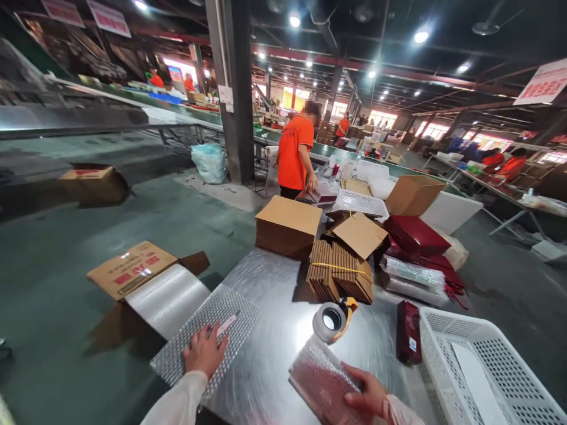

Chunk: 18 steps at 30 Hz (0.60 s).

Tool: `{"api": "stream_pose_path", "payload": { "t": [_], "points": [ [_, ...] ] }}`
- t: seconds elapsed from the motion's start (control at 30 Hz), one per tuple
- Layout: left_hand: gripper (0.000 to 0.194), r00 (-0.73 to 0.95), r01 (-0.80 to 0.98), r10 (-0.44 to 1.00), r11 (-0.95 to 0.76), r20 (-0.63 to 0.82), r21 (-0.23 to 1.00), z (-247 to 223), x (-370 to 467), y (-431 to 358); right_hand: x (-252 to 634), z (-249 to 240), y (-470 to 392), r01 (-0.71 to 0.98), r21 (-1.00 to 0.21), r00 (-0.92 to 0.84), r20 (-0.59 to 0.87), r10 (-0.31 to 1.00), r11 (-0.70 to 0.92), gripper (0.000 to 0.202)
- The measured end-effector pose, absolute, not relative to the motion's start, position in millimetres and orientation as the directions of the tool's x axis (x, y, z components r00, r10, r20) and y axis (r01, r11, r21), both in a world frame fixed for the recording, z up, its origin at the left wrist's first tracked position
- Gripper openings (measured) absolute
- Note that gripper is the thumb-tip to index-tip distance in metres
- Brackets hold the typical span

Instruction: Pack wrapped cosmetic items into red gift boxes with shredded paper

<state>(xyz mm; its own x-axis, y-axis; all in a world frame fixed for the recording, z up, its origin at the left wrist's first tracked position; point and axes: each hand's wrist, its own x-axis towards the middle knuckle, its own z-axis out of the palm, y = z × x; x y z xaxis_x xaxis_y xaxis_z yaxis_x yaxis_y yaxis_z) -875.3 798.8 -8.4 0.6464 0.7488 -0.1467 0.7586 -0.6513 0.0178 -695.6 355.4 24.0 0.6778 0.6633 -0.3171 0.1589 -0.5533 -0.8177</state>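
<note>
My left hand lies with fingers spread on a flat bubble-wrap sheet at the table's left edge. Beside its fingertips, a small pinkish-white tool rests on the sheet. My right hand holds a dark red box wrapped in bubble wrap by its right side, thumb on top. Just beyond the wrapped box, a tape dispenser with a yellow-orange part lies on the metal table. To its right is an unwrapped dark red box.
A white perforated basket stands at the right. Strapped folded cartons, a closed brown box and dark red boxes line the table's back. An open carton is at the left. A person in orange stands beyond.
</note>
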Motion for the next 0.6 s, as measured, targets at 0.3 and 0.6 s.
{"api": "stream_pose_path", "payload": {
  "t": [0.3, 0.6],
  "points": [
    [0.06, 0.642, 0.766, 0.761, -0.641, -0.098, 0.038, -8, -883, 797, -709, 45, 319, 0.212, -0.755, 0.723, -0.306, 0.62, -0.62, 0.074],
    [0.063, 0.637, 0.769, 0.769, -0.629, -0.06, 0.111, -4, -870, 787, -725, 39, 272, 0.402, -0.346, 0.845, -0.218, 0.489, -0.848, 0.053]
  ]
}}
